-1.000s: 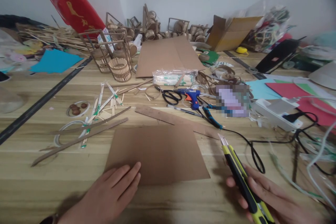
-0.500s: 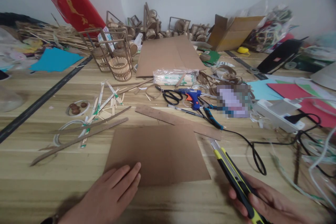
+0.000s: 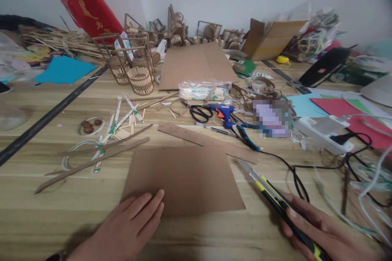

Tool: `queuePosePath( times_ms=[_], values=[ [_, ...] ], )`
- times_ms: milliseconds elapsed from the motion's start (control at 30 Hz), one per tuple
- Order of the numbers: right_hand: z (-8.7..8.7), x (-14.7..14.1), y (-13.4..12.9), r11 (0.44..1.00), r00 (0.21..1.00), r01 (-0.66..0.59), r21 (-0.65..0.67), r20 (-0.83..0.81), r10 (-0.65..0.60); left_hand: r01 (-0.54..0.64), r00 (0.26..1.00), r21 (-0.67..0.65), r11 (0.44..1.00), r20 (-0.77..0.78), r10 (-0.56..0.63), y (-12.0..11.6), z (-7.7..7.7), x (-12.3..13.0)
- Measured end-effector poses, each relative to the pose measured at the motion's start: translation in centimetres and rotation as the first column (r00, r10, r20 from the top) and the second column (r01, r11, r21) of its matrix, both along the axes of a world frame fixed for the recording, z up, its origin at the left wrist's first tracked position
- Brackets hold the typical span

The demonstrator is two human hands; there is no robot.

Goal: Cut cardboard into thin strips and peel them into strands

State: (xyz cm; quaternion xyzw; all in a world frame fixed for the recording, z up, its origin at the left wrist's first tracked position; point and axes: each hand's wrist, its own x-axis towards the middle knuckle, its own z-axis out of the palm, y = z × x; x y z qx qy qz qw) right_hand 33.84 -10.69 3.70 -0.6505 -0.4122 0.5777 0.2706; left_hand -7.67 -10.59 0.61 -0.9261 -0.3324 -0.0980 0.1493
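A flat brown cardboard sheet point(image 3: 186, 179) lies in front of me on the wooden table. My left hand point(image 3: 134, 220) rests flat on its lower left corner, fingers stretched out. In my right hand point(image 3: 312, 228) is a yellow and black utility knife point(image 3: 275, 195), held to the right of the sheet. The knife's blade is out and points up and left, near the sheet's right edge. Beyond the sheet, a long cardboard strip point(image 3: 180, 133) lies at a slant, partly covered by it.
Behind the strip are a blue glue gun point(image 3: 226, 115), black-handled scissors point(image 3: 200, 113) and a pen point(image 3: 216, 129). Wooden sticks point(image 3: 124, 132) and a ring of brown balls point(image 3: 88, 126) lie left. A power strip point(image 3: 324, 134) with cables stands right. Small slatted buckets point(image 3: 140, 81) stand farther back.
The utility knife has turned to point more leftward, and more of its blade now shows. My right hand has shifted slightly right. My left hand and the cardboard stay put.
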Motion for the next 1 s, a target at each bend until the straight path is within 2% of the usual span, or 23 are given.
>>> queuePosePath(
  times_ms=[100, 167, 300, 400, 533, 767, 867, 1000],
  values=[
    [-0.2, 1.5, 0.9, 0.995, 0.977, -0.093, 0.028, 0.194, 0.086, 0.022, 1.000, -0.004, 1.000, -0.018, -0.022, 0.2, 0.0, 0.0],
    [-0.1, 2.1, 1.6, 0.976, 0.924, -0.199, 0.084, 0.349, 0.158, 0.033, 0.999, -0.003, 0.999, -0.018, -0.033, 0.4, -0.1, 0.2],
    [0.8, 2.1, 2.9, 0.865, 0.766, -0.437, 0.246, 0.607, 0.214, 0.014, 0.998, 0.027, 1.000, 0.066, -0.016, 1.1, 0.0, 1.3],
    [1.4, 1.7, 3.5, 0.785, 0.651, -0.560, 0.265, 0.727, 0.219, 0.054, 0.997, 0.024, 0.998, 0.060, -0.055, 2.1, 0.7, 2.5],
    [1.6, 1.4, 4.0, 0.721, 0.562, -0.650, 0.241, 0.791, 0.243, 0.115, 0.993, -0.066, 0.991, 0.000, -0.115, 3.7, 1.9, 4.2],
    [2.0, 0.6, 4.6, 0.636, 0.526, -0.732, 0.243, 0.795, 0.302, 0.264, 0.964, -0.238, 0.935, 0.092, -0.249, 6.4, 2.4, 6.1],
    [2.0, 0.6, 4.7, 0.625, 0.515, -0.748, 0.225, 0.790, 0.332, 0.269, 0.963, -0.298, 0.916, 0.103, -0.249, 6.5, 2.2, 6.3],
    [1.8, 0.9, 4.8, 0.594, 0.523, -0.762, 0.259, 0.788, 0.326, 0.244, 0.970, -0.287, 0.926, 0.076, -0.232, 5.8, 2.2, 6.1]
  ],
)
